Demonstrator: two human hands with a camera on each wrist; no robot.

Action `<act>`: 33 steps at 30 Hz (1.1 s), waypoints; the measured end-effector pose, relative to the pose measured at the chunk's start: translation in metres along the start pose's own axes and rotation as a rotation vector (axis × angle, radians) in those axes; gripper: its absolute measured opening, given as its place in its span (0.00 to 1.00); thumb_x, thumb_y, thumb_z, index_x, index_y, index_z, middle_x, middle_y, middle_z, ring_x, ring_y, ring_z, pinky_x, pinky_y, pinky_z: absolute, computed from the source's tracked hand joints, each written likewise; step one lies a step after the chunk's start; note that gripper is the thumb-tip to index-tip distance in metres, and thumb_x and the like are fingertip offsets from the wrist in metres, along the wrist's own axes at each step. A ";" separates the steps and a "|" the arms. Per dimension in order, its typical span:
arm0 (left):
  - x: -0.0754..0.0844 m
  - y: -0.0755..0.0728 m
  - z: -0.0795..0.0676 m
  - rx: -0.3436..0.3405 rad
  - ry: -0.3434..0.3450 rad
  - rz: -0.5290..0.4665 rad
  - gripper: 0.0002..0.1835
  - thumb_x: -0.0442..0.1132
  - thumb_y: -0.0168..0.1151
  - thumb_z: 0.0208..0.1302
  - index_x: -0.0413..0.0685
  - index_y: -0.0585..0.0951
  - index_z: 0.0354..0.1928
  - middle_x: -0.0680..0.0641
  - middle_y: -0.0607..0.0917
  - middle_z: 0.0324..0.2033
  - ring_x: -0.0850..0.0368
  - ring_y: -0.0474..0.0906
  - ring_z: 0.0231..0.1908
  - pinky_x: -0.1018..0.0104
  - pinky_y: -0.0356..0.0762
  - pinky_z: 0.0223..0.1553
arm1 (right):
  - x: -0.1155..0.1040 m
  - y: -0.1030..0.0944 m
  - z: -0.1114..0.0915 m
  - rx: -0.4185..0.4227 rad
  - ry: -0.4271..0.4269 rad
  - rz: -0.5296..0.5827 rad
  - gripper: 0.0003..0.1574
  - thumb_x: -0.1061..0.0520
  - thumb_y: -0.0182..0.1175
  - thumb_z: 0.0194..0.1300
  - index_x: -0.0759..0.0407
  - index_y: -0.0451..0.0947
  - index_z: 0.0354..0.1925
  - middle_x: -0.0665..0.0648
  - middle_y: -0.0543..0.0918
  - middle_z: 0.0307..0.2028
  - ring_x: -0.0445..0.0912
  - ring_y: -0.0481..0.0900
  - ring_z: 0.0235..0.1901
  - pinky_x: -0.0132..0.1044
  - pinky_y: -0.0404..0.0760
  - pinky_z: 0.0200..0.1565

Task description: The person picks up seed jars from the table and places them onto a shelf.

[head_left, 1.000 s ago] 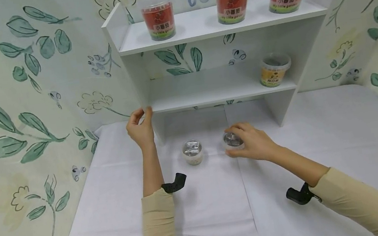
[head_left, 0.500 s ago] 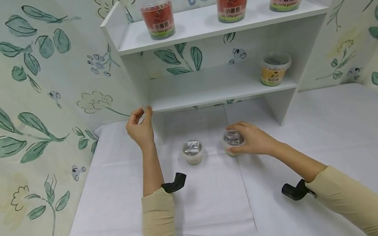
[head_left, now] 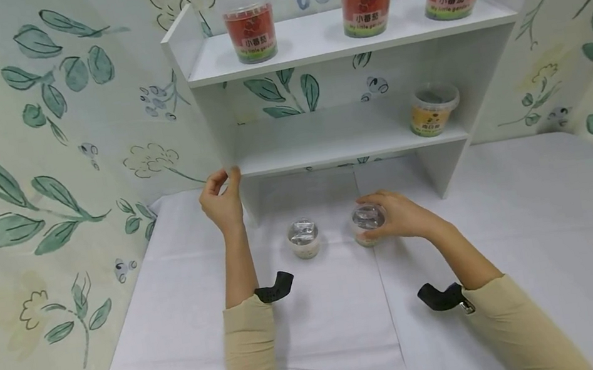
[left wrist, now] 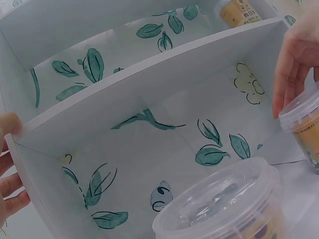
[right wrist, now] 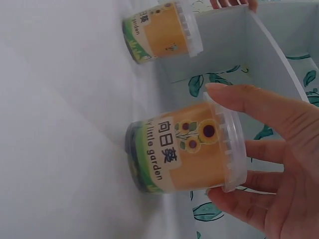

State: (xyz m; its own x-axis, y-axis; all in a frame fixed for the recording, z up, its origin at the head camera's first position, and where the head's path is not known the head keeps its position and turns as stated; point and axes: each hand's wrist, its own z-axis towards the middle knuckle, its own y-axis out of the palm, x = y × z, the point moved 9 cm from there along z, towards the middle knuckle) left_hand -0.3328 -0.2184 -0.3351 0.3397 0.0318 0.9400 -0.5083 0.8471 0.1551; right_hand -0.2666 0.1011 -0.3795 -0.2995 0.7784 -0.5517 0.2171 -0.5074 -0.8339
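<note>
My left hand (head_left: 222, 205) pinches the lower left edge of a white shelf (head_left: 318, 137), the thumb at the front and the fingers round the side panel. My right hand (head_left: 400, 214) grips the lid rim of a plastic cup (right wrist: 184, 149) between thumb and fingertips. That cup has an orange sunflower label and a clear lid, and stands upright close over the white cloth in front of the shelf. A second sunflower cup (head_left: 303, 244) stands to its left, untouched; in the left wrist view its lid (left wrist: 219, 204) fills the lower right.
Three red-labelled tomato cups (head_left: 252, 33) stand on the top board. Another yellow-labelled cup (head_left: 430, 112) stands at the right end of the middle board. White cloth (head_left: 328, 332) covers the table, and a leaf-patterned wall covering (head_left: 50, 213) hangs behind.
My right hand has shifted slightly on the cup, showing more of its lid and side. The right forearm has swung leftward. My left hand stays at the shelf edge.
</note>
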 end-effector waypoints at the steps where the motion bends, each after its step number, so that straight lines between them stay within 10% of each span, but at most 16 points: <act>1: 0.000 0.000 0.000 -0.001 -0.002 0.000 0.14 0.42 0.69 0.52 0.38 0.83 0.34 0.46 0.85 0.36 0.59 0.81 0.34 0.69 0.79 0.36 | 0.000 0.000 0.000 -0.001 0.005 0.006 0.47 0.44 0.71 0.47 0.61 0.67 0.61 0.69 0.68 0.59 0.65 0.65 0.58 0.60 0.70 0.51; 20: -0.002 -0.001 0.001 0.000 -0.004 0.008 0.14 0.42 0.69 0.52 0.38 0.82 0.35 0.46 0.85 0.37 0.58 0.81 0.36 0.69 0.80 0.38 | -0.002 -0.002 -0.003 0.011 0.012 -0.030 0.46 0.47 0.71 0.47 0.64 0.67 0.60 0.71 0.69 0.58 0.64 0.66 0.57 0.58 0.70 0.51; 33: -0.001 0.000 0.000 0.001 -0.008 0.008 0.14 0.42 0.69 0.51 0.38 0.83 0.35 0.46 0.85 0.37 0.58 0.81 0.36 0.68 0.80 0.38 | -0.031 -0.054 -0.019 -0.034 -0.048 -0.036 0.45 0.44 0.71 0.47 0.60 0.68 0.59 0.62 0.74 0.55 0.56 0.70 0.53 0.53 0.74 0.48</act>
State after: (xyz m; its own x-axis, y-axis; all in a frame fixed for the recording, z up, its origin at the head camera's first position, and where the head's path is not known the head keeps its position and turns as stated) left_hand -0.3334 -0.2189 -0.3363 0.3288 0.0342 0.9438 -0.5120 0.8462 0.1477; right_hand -0.2510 0.1116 -0.3165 -0.3515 0.7768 -0.5225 0.2363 -0.4664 -0.8524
